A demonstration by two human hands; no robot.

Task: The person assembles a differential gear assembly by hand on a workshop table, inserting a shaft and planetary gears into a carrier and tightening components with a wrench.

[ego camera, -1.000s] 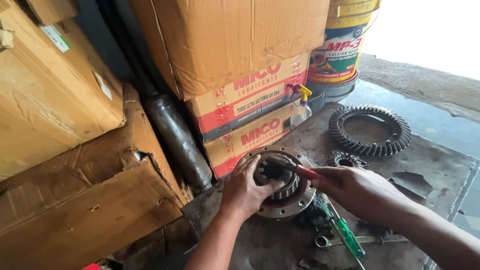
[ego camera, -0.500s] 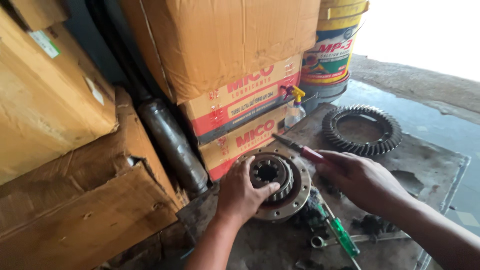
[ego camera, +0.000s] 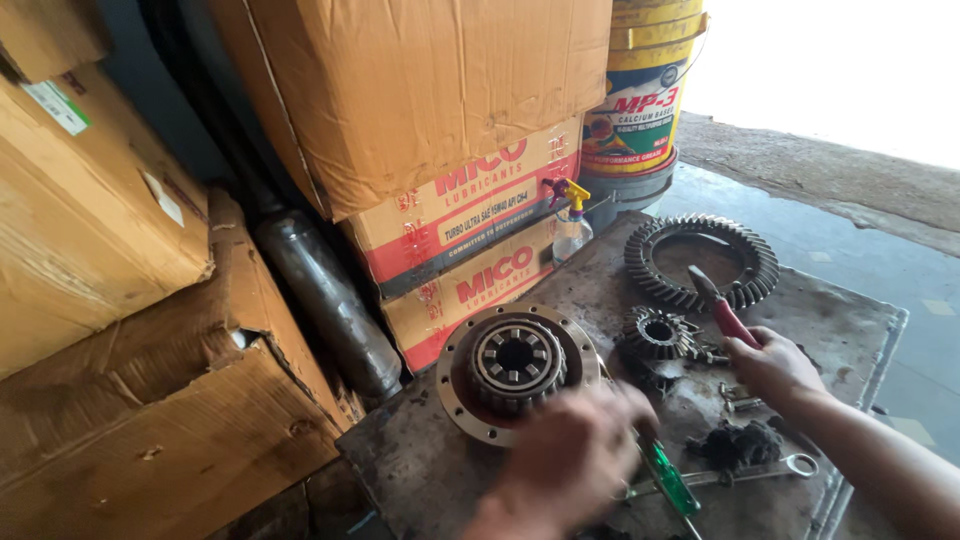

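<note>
Left hand [ego camera: 575, 460] off gear housing [ego camera: 515, 370] | greasy metal table [ego camera: 850, 320] | cardboard boxes [ego camera: 430, 130] behind

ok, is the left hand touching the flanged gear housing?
Cannot tell. In the head view the left hand is motion-blurred at the lower edge of the flanged gear housing, hiding any contact.

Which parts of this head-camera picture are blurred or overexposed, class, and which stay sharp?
Head view: the left hand is smeared by motion blur; the doorway top right is blown out white; the flanged gear housing, ring gear and right hand gripping the red-handled tool are sharp.
</note>
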